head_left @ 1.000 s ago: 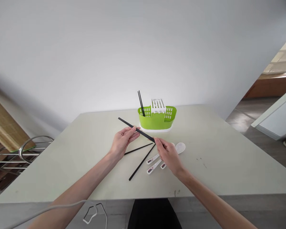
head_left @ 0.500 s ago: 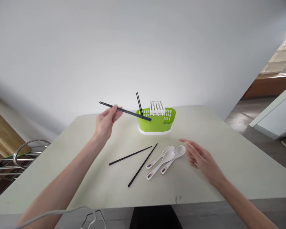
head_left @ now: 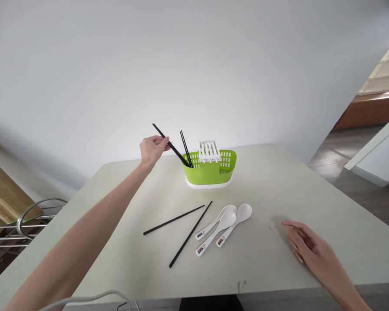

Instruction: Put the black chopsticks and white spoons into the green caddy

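My left hand point(head_left: 152, 149) pinches a black chopstick point(head_left: 170, 144) whose lower tip dips into the left compartment of a green cutlery holder point(head_left: 210, 172). Two more black chopsticks point(head_left: 185, 149) stand in that same compartment. A white slotted insert point(head_left: 209, 151) tops the holder's middle. My right hand point(head_left: 311, 250) rests on the table near its front right edge, fingers loosely spread and holding nothing. Two black chopsticks point(head_left: 181, 224) lie crossed on the table in front of the holder. Beside them lie three white spoons point(head_left: 225, 224).
The pale table point(head_left: 116, 259) stands against a white wall. A metal rack point(head_left: 26, 220) and wooden boards are at the left. A white cable point(head_left: 84, 300) hangs at the near edge. An opening onto a floor lies at the right.
My left hand carried the chopstick up and right and tipped its end into the holder. My right hand let go of it and drew back to the table's front right.
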`<state>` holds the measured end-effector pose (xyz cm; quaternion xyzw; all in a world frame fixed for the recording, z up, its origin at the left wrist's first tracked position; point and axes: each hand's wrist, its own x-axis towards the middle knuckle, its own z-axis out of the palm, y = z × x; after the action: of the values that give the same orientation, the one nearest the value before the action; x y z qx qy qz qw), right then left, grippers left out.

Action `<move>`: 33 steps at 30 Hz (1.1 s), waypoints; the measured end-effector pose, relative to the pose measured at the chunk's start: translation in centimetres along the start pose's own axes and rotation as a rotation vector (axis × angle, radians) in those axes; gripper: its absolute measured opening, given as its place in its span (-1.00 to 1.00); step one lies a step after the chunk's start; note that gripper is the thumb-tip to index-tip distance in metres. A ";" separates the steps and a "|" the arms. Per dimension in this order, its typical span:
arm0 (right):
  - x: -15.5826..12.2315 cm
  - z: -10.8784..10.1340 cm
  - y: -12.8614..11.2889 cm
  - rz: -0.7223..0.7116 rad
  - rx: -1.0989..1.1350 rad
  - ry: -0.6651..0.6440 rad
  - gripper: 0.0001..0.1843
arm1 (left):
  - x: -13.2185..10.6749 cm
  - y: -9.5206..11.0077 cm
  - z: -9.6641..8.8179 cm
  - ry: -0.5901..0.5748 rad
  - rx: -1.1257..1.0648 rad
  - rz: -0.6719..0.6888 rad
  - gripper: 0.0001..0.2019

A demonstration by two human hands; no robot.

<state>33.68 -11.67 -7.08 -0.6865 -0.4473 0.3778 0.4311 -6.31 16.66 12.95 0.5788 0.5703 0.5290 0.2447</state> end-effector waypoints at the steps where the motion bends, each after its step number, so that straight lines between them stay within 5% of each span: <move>1: 0.0 0.0 0.0 -0.005 -0.009 0.009 -0.35 | 0.1 -0.2 0.5 -0.014 0.044 0.012 -0.72; 10: -0.7 0.9 -1.2 -0.042 0.049 0.117 -0.41 | 0.9 -2.4 3.7 -0.136 0.141 -0.095 -0.73; 23: -0.2 0.1 -0.4 -0.062 -0.005 0.053 -0.42 | 2.4 -5.1 5.0 -0.197 0.441 0.059 -0.71; 31: 0.0 0.0 -0.1 -0.062 -0.040 0.050 -0.45 | -1.6 -4.6 2.6 -0.065 0.398 0.068 -0.58; 33: 0.0 0.0 -0.2 -0.067 -0.039 0.058 -0.45 | -4.0 -4.9 1.6 -0.146 0.455 0.085 -0.61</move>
<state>33.60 -11.63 -6.89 -0.6902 -0.4645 0.3343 0.4428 -6.03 14.63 6.75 0.6794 0.6307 0.3532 0.1261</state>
